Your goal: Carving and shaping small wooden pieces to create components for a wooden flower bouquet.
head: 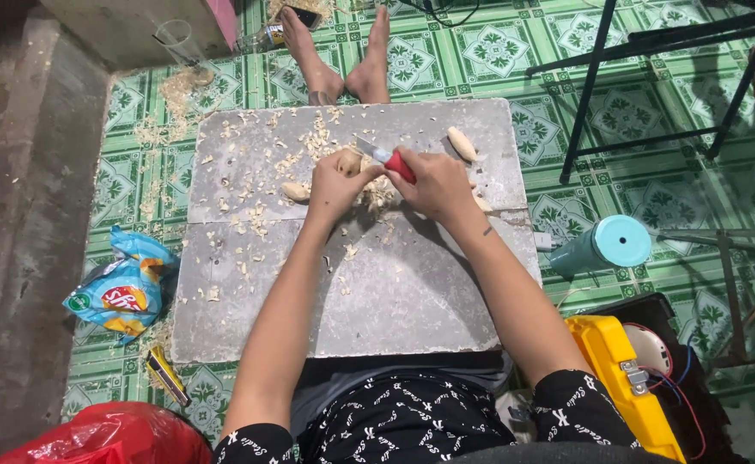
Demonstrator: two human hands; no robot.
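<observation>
On the grey stone slab [412,301] laid across the lap as a bench, a small pale wooden piece [349,161] is gripped by the left hand [336,185], steadied for the red-handled carving knife [388,161] clenched in the right hand [433,185]; beyond them, pale shavings [304,142] are strewn toward the slab's far edge.

Grey board [412,301] under hands, wood bits [249,215] all over. Small wood piece [295,191] just beside left hand [336,185]; another [462,143] past right hand [433,183].
</observation>
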